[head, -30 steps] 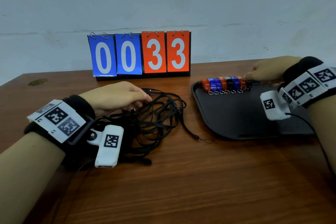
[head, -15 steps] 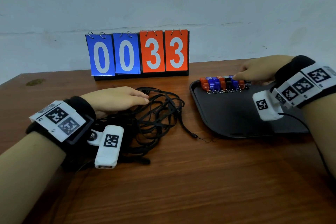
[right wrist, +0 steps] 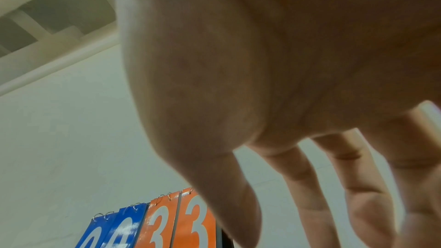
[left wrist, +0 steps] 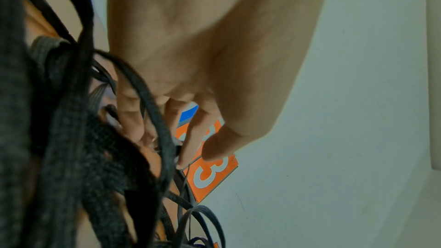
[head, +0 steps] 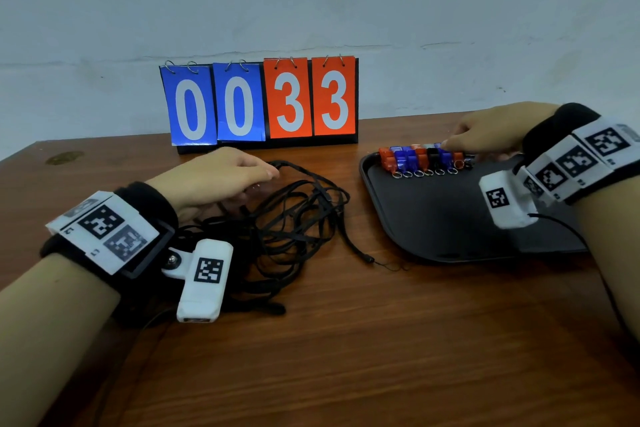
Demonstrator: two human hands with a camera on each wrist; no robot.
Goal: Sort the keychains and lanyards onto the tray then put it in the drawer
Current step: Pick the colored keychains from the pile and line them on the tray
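Observation:
A tangled pile of black lanyards (head: 298,218) lies on the wooden table (head: 346,340), left of a black tray (head: 433,218). My left hand (head: 263,177) rests on the pile's far left part with its fingers stretched out. In the left wrist view the fingers (left wrist: 190,139) reach down among the straps (left wrist: 71,157). A row of orange, blue and black keychains (head: 415,158) with metal rings lines the tray's far edge. My right hand (head: 457,140) is over the right end of that row, its straight fingers (right wrist: 305,195) pointing down and touching it.
A flip scoreboard (head: 263,104) reading 0033 stands at the back of the table against the wall. One lanyard end (head: 370,258) trails toward the tray's near left corner. The near part of the tray holds nothing.
My left hand's fingers have uncurled and stretched forward over the lanyards. My right hand has slid a little left along the keychain row.

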